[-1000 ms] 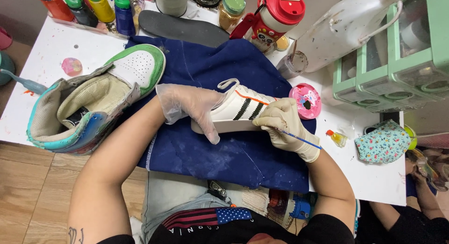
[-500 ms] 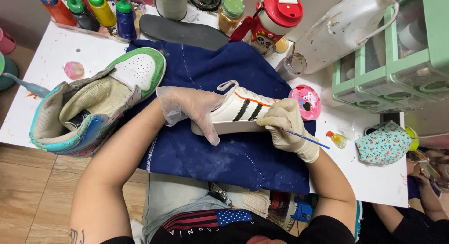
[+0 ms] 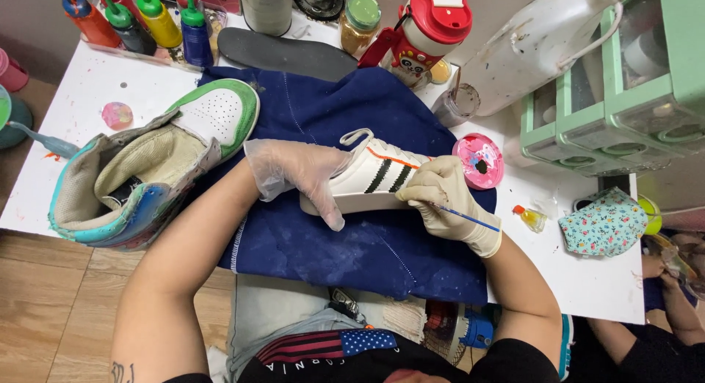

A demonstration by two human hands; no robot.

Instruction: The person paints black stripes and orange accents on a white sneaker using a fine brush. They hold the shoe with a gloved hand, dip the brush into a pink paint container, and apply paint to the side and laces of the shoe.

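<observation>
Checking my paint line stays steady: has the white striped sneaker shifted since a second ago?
No. The white striped sneaker lies at the same place on the blue cloth, just as far left of the pink palette.

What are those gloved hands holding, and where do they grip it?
The left hand clasps the white sneaker over its heel end. The right hand pinches a thin paintbrush near the tip.

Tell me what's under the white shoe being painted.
The white shoe rests on a dark blue cloth spread over the white table. The left hand covers its heel end; the table surface beneath the cloth is hidden.
</observation>
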